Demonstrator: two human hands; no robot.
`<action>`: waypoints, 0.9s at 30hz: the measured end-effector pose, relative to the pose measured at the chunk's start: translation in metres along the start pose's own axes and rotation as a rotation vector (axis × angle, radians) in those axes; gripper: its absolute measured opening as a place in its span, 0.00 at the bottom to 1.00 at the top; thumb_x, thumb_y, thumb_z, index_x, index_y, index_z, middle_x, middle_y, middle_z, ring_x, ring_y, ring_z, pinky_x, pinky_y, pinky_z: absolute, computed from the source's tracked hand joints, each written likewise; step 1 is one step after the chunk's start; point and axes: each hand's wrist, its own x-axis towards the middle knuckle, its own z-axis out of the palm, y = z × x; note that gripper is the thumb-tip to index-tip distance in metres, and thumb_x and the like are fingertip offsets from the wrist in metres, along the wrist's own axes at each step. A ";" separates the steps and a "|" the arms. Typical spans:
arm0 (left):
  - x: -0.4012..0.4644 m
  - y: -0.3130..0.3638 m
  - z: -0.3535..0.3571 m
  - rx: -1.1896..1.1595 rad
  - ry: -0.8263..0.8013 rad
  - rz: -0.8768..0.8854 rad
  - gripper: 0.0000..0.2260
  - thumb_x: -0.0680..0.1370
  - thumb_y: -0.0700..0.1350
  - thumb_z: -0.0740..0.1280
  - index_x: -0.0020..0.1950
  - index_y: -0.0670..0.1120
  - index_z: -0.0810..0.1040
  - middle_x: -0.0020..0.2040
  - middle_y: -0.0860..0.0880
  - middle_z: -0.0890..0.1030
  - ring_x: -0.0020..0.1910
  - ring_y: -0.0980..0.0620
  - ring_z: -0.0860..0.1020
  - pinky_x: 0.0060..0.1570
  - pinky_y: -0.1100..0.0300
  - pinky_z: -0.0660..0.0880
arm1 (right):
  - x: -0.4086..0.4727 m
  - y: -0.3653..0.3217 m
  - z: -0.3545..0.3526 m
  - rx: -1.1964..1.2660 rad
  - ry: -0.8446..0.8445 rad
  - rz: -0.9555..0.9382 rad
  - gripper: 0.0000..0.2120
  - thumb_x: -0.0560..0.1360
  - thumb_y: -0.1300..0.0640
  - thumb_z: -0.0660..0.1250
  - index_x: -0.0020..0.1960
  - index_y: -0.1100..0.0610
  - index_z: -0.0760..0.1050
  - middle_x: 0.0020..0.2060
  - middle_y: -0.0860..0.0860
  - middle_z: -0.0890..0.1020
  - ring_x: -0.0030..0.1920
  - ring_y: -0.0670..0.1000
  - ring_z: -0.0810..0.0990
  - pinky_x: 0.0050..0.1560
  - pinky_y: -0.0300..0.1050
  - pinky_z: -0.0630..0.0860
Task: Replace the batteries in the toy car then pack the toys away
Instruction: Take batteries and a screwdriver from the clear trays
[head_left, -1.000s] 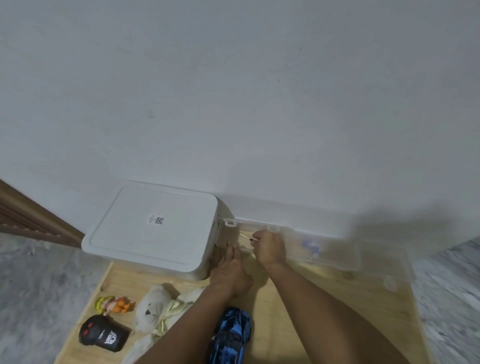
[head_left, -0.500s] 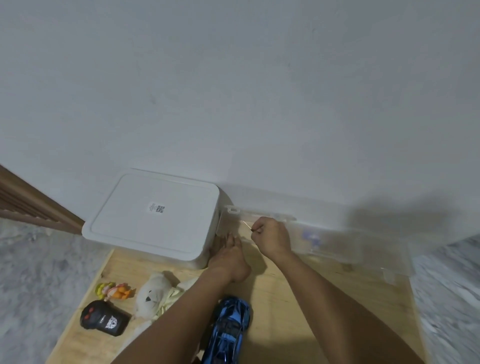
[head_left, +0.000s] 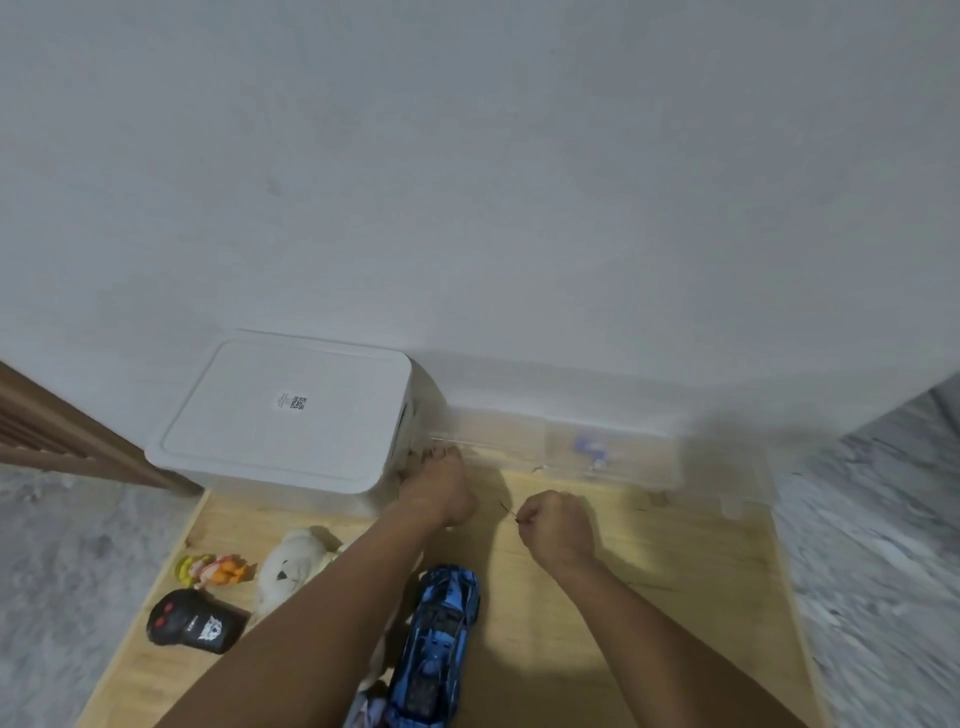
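The blue toy car (head_left: 439, 639) lies on the wooden tabletop (head_left: 597, 649) between my forearms, nose pointing away from me. My right hand (head_left: 556, 530) hovers over the table with its fingers curled, pinching a thin metal tool, likely a small screwdriver (head_left: 509, 512). My left hand (head_left: 439, 488) reaches forward with straight fingers, its fingertips at the left end of a clear plastic organiser box (head_left: 571, 452) against the wall. A black remote control (head_left: 195, 621) with red buttons lies at the left.
A white lidded storage bin (head_left: 291, 415) stands at the back left, touching the clear box. A white plush bear (head_left: 291, 569) and an orange-yellow figure (head_left: 213, 569) lie near the remote. Grey marbled floor surrounds the table; a white wall is behind.
My right hand has drawn back from the clear box toward me, carrying the thin tool. My left hand stays at the box's left end. The view has tilted slightly.
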 end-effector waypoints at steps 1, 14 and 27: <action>-0.002 0.002 -0.001 0.006 0.023 -0.004 0.28 0.76 0.39 0.63 0.75 0.42 0.59 0.71 0.42 0.68 0.68 0.42 0.69 0.62 0.49 0.71 | -0.001 0.003 0.003 0.010 -0.004 0.007 0.10 0.71 0.63 0.69 0.46 0.52 0.86 0.44 0.51 0.86 0.47 0.53 0.84 0.49 0.44 0.80; -0.004 0.048 0.014 -0.001 0.097 0.195 0.22 0.73 0.40 0.63 0.69 0.46 0.73 0.66 0.45 0.76 0.63 0.45 0.75 0.60 0.54 0.75 | 0.005 0.028 -0.046 1.180 0.174 0.720 0.06 0.71 0.69 0.64 0.41 0.61 0.77 0.36 0.59 0.79 0.33 0.53 0.79 0.30 0.43 0.71; -0.008 0.095 0.048 0.075 0.120 0.435 0.30 0.73 0.37 0.63 0.76 0.42 0.62 0.76 0.44 0.63 0.74 0.44 0.64 0.70 0.54 0.64 | 0.009 0.041 -0.091 1.403 0.236 0.413 0.12 0.76 0.71 0.59 0.52 0.60 0.77 0.44 0.57 0.80 0.41 0.53 0.79 0.40 0.44 0.74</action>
